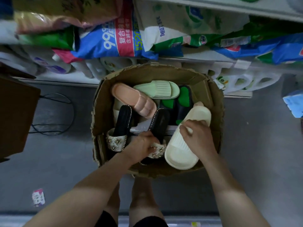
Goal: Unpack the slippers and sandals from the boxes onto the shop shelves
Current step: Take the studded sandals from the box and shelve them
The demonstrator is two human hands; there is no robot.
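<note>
Both hands are down in the cardboard box (101, 102) at the centre of the frame, so the step in hand looks to be lifting footwear out for the shelves (65, 79) across the upper part of the frame. The left hand (142, 145) has its fingers curled over the jewelled strap of a black sandal (159, 122); the right hand (196, 136) clasps a cream slide slipper (180, 153) across its middle, and the slipper's near end lies over the box's lower right rim. To do this well, I would raise each shoe straight up and clear of its neighbours, since the sandal's far end touches or lies just under the peach slipper (132, 99), I cannot tell which, and might drag it along; gripping the strap by its edges rather than its beads would probably spare the trim. Its apparent mate, a second jewelled sandal (122, 123), lies just to the left and is best fetched next so the pair stays together. The box also holds a pale green slipper (157, 89) at its top and black slippers with green insoles (185, 97) at its upper right; something pale lies beneath the peach one, but I cannot make it out. The box looks well stocked, so the task seems far from done.
</note>
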